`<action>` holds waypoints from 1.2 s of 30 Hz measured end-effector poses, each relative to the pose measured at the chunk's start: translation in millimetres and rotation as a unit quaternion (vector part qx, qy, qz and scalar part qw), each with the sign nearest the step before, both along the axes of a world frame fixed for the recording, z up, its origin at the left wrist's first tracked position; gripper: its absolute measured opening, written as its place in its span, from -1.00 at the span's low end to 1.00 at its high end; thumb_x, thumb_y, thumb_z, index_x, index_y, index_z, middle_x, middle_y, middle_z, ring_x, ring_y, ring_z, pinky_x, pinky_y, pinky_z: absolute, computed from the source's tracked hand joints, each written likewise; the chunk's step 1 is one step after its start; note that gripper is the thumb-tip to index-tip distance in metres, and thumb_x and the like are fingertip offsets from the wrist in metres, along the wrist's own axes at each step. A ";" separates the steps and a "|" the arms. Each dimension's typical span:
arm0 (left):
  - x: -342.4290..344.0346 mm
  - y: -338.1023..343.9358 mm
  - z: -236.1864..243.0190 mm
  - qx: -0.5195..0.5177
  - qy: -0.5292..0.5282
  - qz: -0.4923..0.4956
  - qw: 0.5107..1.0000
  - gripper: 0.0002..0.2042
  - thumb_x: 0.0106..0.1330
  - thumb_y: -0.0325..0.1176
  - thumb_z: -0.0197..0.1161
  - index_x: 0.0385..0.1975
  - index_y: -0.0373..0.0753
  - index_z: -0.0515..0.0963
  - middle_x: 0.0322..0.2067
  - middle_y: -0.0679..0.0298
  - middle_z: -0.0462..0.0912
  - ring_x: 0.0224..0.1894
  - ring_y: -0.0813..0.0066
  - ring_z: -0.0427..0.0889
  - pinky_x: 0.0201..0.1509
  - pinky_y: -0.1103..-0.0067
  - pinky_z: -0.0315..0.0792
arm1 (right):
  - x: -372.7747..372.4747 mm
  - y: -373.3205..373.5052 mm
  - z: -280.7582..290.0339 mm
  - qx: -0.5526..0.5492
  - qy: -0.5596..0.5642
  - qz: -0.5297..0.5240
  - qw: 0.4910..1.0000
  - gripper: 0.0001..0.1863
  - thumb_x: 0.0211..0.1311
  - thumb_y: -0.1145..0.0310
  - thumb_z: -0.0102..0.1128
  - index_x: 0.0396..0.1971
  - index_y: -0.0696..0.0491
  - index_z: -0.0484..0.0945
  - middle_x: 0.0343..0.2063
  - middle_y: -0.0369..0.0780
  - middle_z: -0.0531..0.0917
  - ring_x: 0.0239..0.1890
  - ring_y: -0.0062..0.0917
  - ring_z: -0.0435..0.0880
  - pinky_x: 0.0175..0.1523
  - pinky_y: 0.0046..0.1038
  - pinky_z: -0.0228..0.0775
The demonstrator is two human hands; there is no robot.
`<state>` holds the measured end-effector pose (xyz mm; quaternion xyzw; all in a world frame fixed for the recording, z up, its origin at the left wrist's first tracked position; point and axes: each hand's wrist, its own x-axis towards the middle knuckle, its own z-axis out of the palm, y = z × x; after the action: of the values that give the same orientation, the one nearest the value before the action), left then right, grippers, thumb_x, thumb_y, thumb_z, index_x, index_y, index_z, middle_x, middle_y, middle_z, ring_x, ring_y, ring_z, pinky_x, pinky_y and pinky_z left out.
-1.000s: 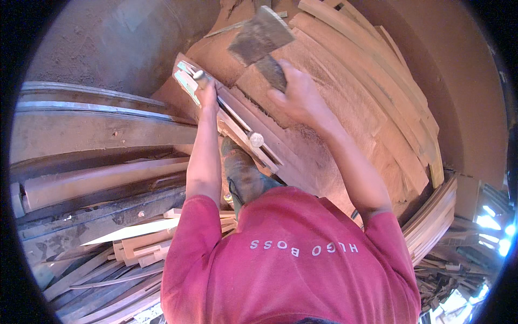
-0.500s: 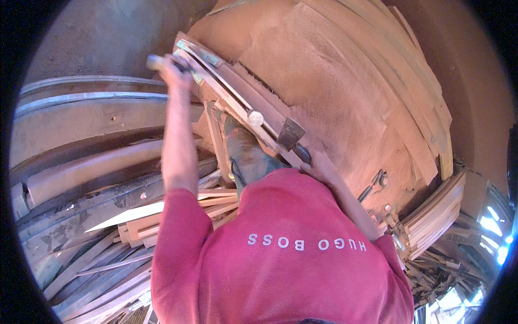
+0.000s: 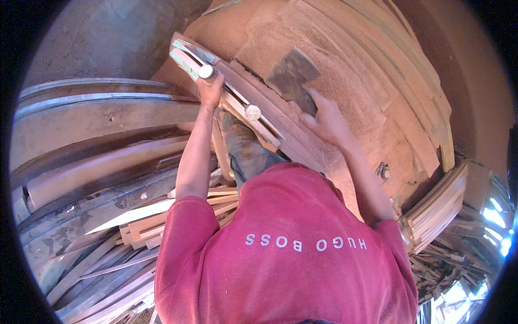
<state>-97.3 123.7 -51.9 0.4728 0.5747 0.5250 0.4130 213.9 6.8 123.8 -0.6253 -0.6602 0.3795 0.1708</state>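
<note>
A long, narrow wooden piece with pale strips and a slot (image 3: 189, 56) lies slanting across the work surface. My left hand (image 3: 211, 89) is closed around a short round-topped object (image 3: 206, 72) on it, perhaps a peg or tool handle, whose lower part is hidden. A second round, pale top (image 3: 252, 112) stands lower along the slot. My right hand (image 3: 325, 114) grips the dark handle of a broad, flat-headed hatchet-like tool (image 3: 293, 70), raised to the right of the slotted piece. A leg in dark trousers (image 3: 245, 148) shows below the piece, beside my red shirt.
The sawdusty board (image 3: 367, 135) carries long curved planks (image 3: 410, 75) and a small round metal tool (image 3: 384, 170). Long beams (image 3: 102, 135) run along the left. Piles of thin offcuts (image 3: 91, 275) lie lower left, with stacked strips (image 3: 434, 210) at right.
The hatchet-like tool dropped low right, then rose back to mid-board with my right hand. My left hand swung out left of the slotted piece, then returned onto it, gripping the round-topped object.
</note>
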 end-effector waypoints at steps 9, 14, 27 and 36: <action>-6.7 -5.8 -14.1 -0.011 0.043 -0.027 0.999 -0.85 -0.01 -0.41 0.39 -0.50 -0.31 0.58 -0.52 0.25 0.64 -0.41 0.44 0.63 -0.21 0.48 0.53 | -67.2 90.2 102.8 0.229 0.131 0.064 0.963 -0.58 0.13 0.19 0.32 -0.11 0.14 0.52 -0.40 0.13 0.66 -0.28 0.04 0.67 -0.21 -0.12 0.53; 8.9 4.4 9.1 0.094 0.081 -0.036 0.992 -0.75 0.08 -0.42 0.38 -0.25 -0.35 0.56 -0.25 0.19 0.65 -0.18 0.38 0.63 -0.04 0.46 0.51 | -108.3 101.2 53.6 0.198 0.121 0.134 0.963 -0.54 0.10 0.24 0.28 -0.02 0.12 0.46 -0.41 0.14 0.66 -0.28 0.06 0.67 -0.20 -0.06 0.54; -11.3 -8.3 -35.7 -0.020 0.021 -0.048 0.998 -0.81 0.07 -0.44 0.37 -0.33 -0.30 0.56 -0.38 0.31 0.64 -0.30 0.49 0.62 -0.16 0.50 0.51 | -106.2 106.4 52.2 0.134 0.067 0.101 0.984 -0.58 0.08 0.31 0.23 -0.07 0.18 0.47 -0.31 0.18 0.65 -0.19 0.11 0.64 -0.09 -0.01 0.50; -8.9 3.8 -32.5 -0.078 0.094 -0.070 0.990 -0.61 0.12 -0.52 0.25 0.00 -0.34 0.47 -0.13 0.23 0.62 -0.11 0.37 0.60 0.05 0.44 0.49 | -65.1 64.8 -6.5 -0.033 -0.054 0.103 0.993 -0.54 0.09 0.30 0.23 0.00 0.15 0.46 -0.22 0.16 0.64 -0.12 0.08 0.62 0.01 -0.07 0.48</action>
<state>-106.2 127.4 -84.4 0.5255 0.6158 0.4012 0.4286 148.7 71.6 117.3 -0.5790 -0.7163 0.3824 0.0737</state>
